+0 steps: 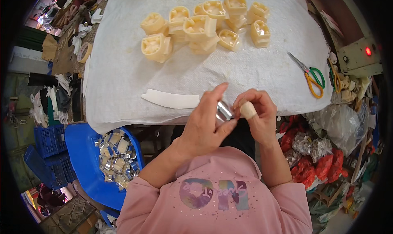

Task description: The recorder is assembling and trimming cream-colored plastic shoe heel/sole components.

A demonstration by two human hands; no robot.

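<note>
Fingers: left hand (204, 125) and right hand (258, 113) meet at the table's near edge; both sets of fingers pinch a small shiny metal piece (224, 110) between them. The right thumb wears a wrap of beige tape (248, 110).
Metal piece: held just off the near edge, above the lap, not resting on the table.
Table: covered with a white cloth (123, 70), creased, hanging over the near edge.
Far edge: a heap of cream plastic mouldings (200, 27), some stacked.
Near edge, left of hands: a flat white curved strip (172, 99).
Right edge: scissors with green and orange handles (313, 76).
Left of lap: blue tub (82, 152) holding many shiny metal pieces (116, 158).
Room, right: grey box with a red lamp (360, 56); red and clear bags (319, 152) on the floor.
Room, left: blue crates (49, 142), scraps of cloth.
</note>
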